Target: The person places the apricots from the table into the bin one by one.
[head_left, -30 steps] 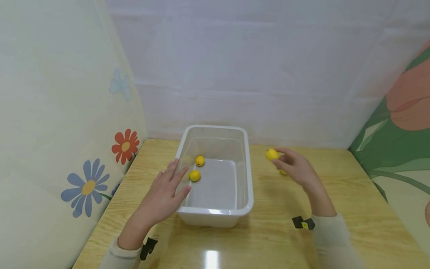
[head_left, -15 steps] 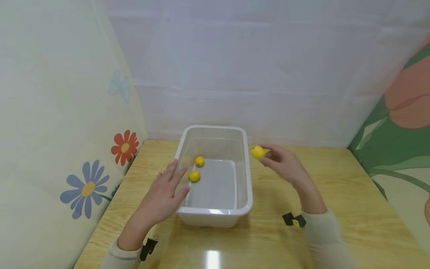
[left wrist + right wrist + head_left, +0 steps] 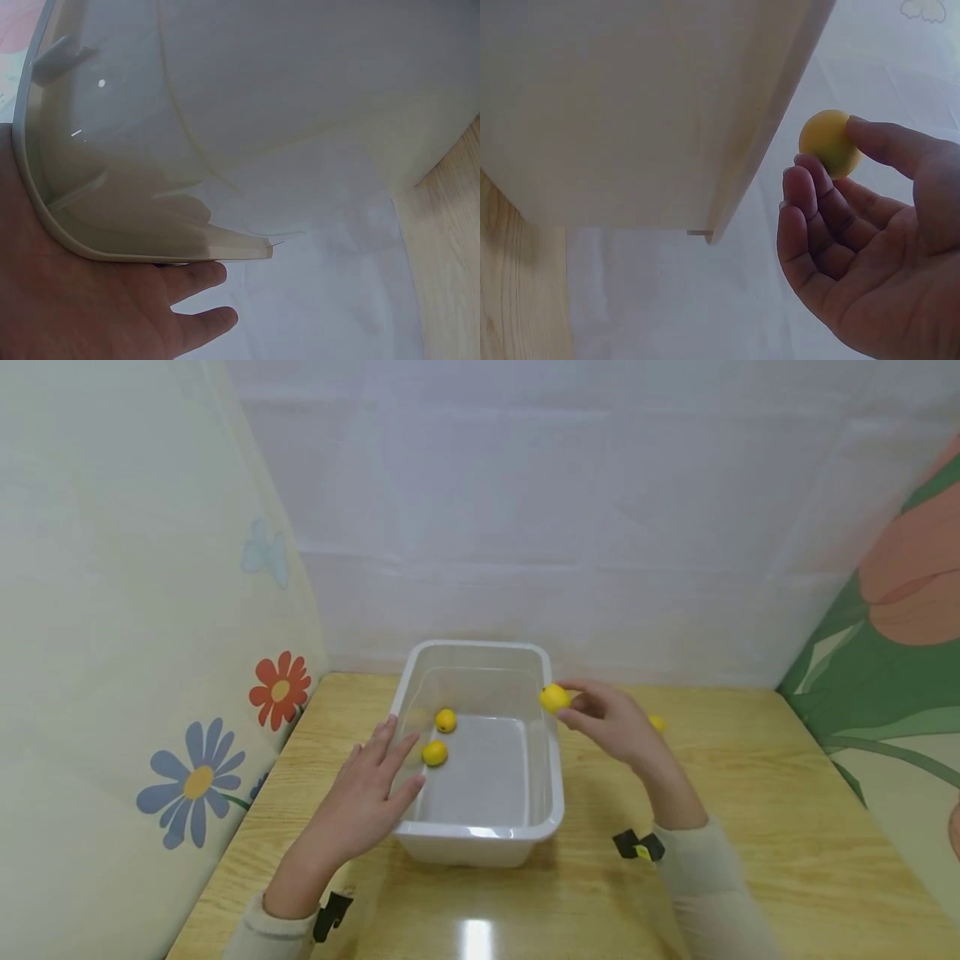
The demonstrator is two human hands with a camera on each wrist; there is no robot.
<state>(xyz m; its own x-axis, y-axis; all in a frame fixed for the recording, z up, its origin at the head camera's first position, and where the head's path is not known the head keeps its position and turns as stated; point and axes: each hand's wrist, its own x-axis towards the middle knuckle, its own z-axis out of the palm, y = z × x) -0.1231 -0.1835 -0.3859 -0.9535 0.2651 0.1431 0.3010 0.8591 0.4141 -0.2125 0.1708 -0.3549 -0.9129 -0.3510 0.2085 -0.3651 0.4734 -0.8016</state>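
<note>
My right hand pinches a small yellow lemon between thumb and fingertips, at the right rim of a white plastic tub. In the right wrist view the held lemon shows beside the tub's outer wall, with the other fingers curled below it. My left hand rests on the tub's left rim, fingers spread and fairly straight. The left wrist view has the palm against the underside of the rim. Inside the tub, on its left side, lie two lemons, one farther back and one nearer.
Another lemon lies on the wooden table, partly hidden behind my right hand. A white cloth hangs behind the table. Printed panels with flowers stand at the left and right sides.
My right hand has moved left with the lemon, from over the table to the tub's right rim. The lemon behind it shows again on the table. My left hand has stayed in place.
</note>
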